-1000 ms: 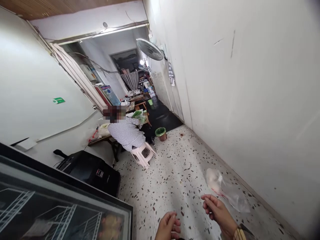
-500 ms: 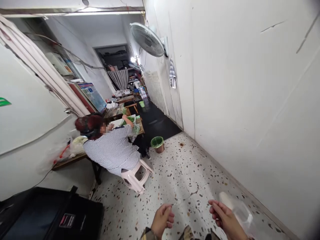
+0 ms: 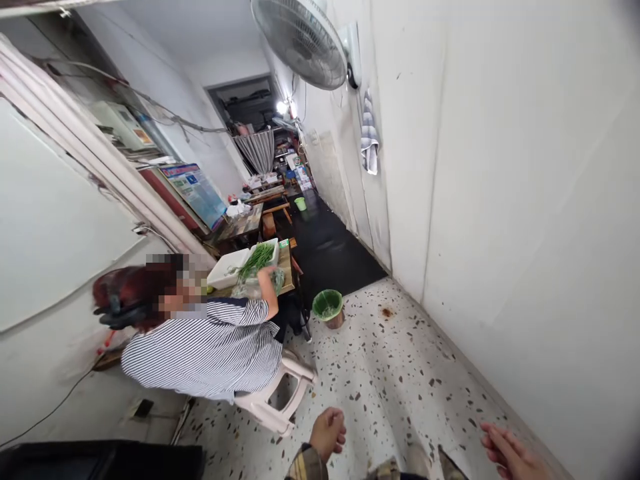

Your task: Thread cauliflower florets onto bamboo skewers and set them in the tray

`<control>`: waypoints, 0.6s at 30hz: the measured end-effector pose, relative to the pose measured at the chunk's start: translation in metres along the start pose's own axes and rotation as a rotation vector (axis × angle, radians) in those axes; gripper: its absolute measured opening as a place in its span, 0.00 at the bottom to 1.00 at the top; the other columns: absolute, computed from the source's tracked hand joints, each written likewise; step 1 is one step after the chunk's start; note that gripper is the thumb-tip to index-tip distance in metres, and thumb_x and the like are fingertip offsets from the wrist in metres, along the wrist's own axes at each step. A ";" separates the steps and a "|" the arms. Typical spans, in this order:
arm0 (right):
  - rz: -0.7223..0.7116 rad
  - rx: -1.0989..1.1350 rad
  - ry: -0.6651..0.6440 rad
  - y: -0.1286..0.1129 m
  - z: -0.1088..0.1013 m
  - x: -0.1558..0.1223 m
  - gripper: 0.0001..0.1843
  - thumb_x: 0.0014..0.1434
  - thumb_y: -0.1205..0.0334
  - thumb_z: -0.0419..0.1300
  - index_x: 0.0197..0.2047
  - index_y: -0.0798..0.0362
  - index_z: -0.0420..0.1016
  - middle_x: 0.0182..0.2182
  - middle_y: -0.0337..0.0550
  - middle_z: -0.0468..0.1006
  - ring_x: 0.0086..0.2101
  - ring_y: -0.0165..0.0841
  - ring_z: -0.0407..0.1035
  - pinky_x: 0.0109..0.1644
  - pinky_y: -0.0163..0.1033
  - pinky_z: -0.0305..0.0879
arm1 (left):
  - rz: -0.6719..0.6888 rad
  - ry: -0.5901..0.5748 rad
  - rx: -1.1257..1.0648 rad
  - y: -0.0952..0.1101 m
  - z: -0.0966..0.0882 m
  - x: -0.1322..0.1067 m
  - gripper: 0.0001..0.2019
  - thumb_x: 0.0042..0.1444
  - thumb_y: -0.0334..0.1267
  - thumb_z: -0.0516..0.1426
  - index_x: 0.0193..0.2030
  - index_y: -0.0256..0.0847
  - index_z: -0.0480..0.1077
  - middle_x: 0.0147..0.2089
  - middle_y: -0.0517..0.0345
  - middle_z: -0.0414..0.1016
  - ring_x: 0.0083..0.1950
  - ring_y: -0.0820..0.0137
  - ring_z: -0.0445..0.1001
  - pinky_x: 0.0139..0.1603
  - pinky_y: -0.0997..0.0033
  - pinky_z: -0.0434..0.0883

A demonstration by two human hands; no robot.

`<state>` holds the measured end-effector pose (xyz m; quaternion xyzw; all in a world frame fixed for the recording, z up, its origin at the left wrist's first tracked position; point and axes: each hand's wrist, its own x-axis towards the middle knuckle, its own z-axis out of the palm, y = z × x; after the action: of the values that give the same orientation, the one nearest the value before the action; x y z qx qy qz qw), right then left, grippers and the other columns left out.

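Note:
My left hand (image 3: 327, 433) hangs low over the speckled terrazzo floor (image 3: 400, 380), its fingers curled into a loose fist with nothing showing in it. My right hand (image 3: 507, 453) is at the bottom right, close to the white wall (image 3: 525, 200). Its fingers lie pressed together and partly bent, and what they hold, if anything, is out of the picture. My plaid sleeve (image 3: 305, 465) shows at the bottom edge. The nearest thing to my left hand is a white plastic stool (image 3: 277, 400).
A person in a striped shirt (image 3: 210, 347) sits on the stool at a wooden table (image 3: 285, 270) with a white tray of green vegetables (image 3: 255, 259). A green bin (image 3: 328, 308) stands on the floor, a fan (image 3: 300, 37) and towel (image 3: 369, 133) hang on the wall, and a black case (image 3: 100, 460) lies bottom left.
The view has moved forward along the corridor, so the seated person and fan are nearer. The clear plastic bag by my right hand is no longer in view. Both hands dropped lower in the picture.

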<state>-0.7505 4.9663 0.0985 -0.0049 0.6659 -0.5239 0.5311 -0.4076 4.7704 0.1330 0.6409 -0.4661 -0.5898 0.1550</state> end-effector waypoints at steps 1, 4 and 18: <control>-0.027 -0.046 -0.008 -0.020 0.009 0.016 0.25 0.49 0.44 0.64 0.47 0.49 0.73 0.33 0.41 0.78 0.32 0.33 0.69 0.30 0.33 0.63 | -0.001 0.004 -0.008 0.016 0.001 0.016 0.12 0.52 0.45 0.58 0.31 0.39 0.64 0.22 0.64 0.66 0.19 0.78 0.64 0.18 0.79 0.57; -0.096 -0.109 -0.040 -0.076 0.047 0.056 0.24 0.50 0.44 0.63 0.45 0.49 0.74 0.32 0.41 0.77 0.31 0.33 0.68 0.30 0.35 0.63 | -0.009 -0.002 -0.026 0.054 0.005 0.060 0.14 0.50 0.47 0.59 0.34 0.38 0.65 0.24 0.63 0.68 0.19 0.78 0.65 0.18 0.78 0.58; -0.190 -0.001 0.050 -0.267 0.279 0.269 0.24 0.44 0.43 0.65 0.40 0.51 0.76 0.26 0.37 0.76 0.26 0.29 0.67 0.25 0.31 0.59 | 0.020 -0.131 -0.022 0.239 -0.059 0.393 0.18 0.47 0.54 0.60 0.32 0.40 0.66 0.24 0.62 0.69 0.21 0.77 0.67 0.18 0.80 0.59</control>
<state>-0.8153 4.5014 0.1288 -0.0553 0.6756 -0.5716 0.4624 -0.5050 4.3193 0.0872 0.5943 -0.4751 -0.6342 0.1371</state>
